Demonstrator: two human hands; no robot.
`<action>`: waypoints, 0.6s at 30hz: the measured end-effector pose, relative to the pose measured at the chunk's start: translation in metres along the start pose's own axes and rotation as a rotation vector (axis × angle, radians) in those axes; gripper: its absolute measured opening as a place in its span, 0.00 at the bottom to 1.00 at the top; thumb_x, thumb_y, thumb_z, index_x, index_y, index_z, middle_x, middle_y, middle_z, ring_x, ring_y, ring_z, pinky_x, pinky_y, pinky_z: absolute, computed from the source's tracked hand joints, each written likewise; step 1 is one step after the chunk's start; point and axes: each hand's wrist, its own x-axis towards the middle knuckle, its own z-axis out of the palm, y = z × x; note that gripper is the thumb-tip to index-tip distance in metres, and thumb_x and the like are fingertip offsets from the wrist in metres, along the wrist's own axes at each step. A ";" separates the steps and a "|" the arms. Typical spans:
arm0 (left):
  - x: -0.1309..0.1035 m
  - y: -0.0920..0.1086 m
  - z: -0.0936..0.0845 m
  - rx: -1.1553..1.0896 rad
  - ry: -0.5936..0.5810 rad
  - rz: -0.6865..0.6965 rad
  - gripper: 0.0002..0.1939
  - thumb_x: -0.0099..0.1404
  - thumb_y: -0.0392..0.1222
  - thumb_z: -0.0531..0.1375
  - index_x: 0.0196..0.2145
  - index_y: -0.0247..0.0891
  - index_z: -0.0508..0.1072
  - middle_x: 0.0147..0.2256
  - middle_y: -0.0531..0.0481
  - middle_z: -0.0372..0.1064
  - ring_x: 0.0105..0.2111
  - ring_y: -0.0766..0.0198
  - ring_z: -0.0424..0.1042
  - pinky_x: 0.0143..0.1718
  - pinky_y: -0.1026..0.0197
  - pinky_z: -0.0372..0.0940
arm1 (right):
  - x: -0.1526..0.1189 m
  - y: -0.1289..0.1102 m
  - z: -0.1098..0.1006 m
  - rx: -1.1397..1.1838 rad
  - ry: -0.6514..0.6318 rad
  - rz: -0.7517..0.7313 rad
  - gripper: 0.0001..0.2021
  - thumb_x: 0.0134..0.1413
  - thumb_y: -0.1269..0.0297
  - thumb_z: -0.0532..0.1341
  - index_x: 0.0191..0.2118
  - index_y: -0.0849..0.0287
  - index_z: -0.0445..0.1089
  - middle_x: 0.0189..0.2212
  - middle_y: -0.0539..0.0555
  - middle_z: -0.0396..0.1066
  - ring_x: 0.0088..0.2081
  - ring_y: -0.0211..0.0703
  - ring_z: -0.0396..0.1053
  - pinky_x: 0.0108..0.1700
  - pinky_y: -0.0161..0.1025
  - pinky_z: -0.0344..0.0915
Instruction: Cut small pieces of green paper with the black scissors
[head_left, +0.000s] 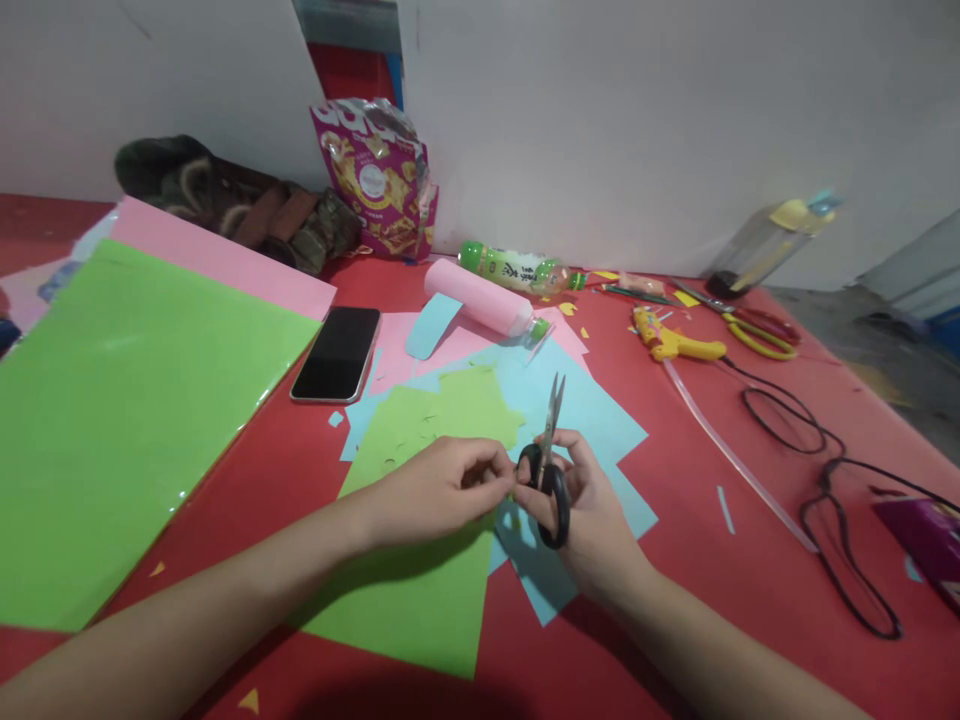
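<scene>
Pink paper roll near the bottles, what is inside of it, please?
A green cap sticks out at one end of the pink paper roll. Whatever else is inside cannot be seen, because the paper covers it.

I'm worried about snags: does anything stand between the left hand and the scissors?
Only the fingertips of the right hand, which holds the scissors; they meet those of the left hand beside the black handles. Nothing else visible stands between.
</scene>
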 end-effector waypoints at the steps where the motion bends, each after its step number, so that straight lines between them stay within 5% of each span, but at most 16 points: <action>1: 0.000 0.000 0.001 0.031 0.015 0.009 0.09 0.60 0.41 0.48 0.27 0.35 0.63 0.21 0.56 0.58 0.21 0.71 0.56 0.23 0.68 0.53 | 0.000 0.000 0.000 -0.008 0.004 0.012 0.22 0.30 0.69 0.67 0.33 0.53 0.55 0.21 0.42 0.61 0.24 0.32 0.61 0.26 0.31 0.56; 18: -0.004 0.000 0.007 0.329 0.273 0.115 0.09 0.61 0.37 0.46 0.26 0.35 0.61 0.22 0.54 0.58 0.22 0.70 0.56 0.24 0.66 0.51 | 0.005 -0.004 -0.004 -0.165 0.046 -0.005 0.21 0.32 0.69 0.65 0.33 0.54 0.54 0.22 0.42 0.59 0.24 0.32 0.60 0.26 0.31 0.56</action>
